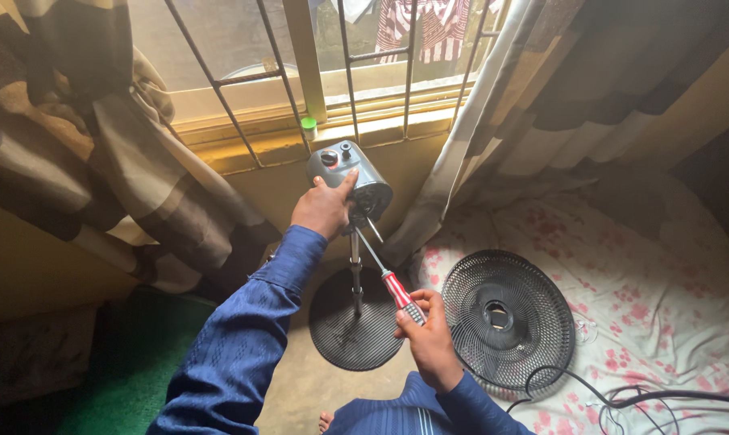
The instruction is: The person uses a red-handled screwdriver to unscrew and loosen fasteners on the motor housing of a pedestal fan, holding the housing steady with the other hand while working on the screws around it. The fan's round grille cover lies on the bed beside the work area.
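Note:
My left hand (324,208) grips the grey motor housing (350,173) of a standing fan, thumb up along its side. The housing has two knobs on top and sits on a thin metal pole (355,270) above a round black base (356,322). My right hand (429,342) holds a screwdriver with a red and white handle (398,292). Its shaft points up and left, and the tip reaches the underside of the housing. Both arms wear blue sleeves.
A round black fan grille (509,318) lies on a floral sheet (646,274) to the right, with black cable (622,395) beside it. Behind the fan is a barred window (316,64) with a green-capped bottle (308,127) on the sill. Striped curtains hang on both sides.

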Tool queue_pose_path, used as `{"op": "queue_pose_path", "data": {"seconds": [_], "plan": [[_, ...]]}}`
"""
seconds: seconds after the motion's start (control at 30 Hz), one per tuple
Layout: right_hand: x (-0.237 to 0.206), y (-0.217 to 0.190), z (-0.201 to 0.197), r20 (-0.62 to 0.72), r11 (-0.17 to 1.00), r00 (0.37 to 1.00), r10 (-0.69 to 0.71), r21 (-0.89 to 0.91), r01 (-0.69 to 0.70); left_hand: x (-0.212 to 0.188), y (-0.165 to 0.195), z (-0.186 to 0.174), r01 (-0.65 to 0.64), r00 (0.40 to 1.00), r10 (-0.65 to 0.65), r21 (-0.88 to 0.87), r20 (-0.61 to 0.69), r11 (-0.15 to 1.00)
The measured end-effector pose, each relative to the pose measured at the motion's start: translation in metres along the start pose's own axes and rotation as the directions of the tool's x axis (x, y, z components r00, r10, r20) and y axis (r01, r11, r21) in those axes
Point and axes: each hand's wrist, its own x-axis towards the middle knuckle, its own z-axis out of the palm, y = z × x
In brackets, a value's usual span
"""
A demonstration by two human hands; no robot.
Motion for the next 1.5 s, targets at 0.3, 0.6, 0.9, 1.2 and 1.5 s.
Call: {"op": "queue_pose_path", "data": {"seconds": [0.3,0.6,0.9,1.2,1.5], "plan": [[0.004,0.001,-0.008,0.007,0.971,0.991,0.137,0.195,-0.136,-0.003,0.000,-0.001,-0.007,1.000,0.007,0.040,0.005,0.999],[0.006,-0.009,-0.006,-0.003,0.874,0.953,0.304,0.398,-0.278,-0.001,-0.002,0.000,-0.021,1.000,0.021,0.052,-0.004,0.998],[0.003,-0.016,0.003,-0.016,0.950,0.982,0.190,0.256,-0.180,-0.001,-0.004,-0.002,-0.029,0.999,0.030,0.050,-0.022,0.998],[-0.003,-0.011,0.003,0.011,0.996,1.000,0.001,0.094,-0.002,-0.004,-0.005,0.000,-0.050,0.998,0.052,0.035,-0.041,0.998],[-0.004,-0.009,0.001,-0.037,0.997,0.999,0.030,0.069,-0.028,-0.005,-0.004,-0.005,-0.032,0.999,0.031,-0.017,-0.025,0.999]]}}
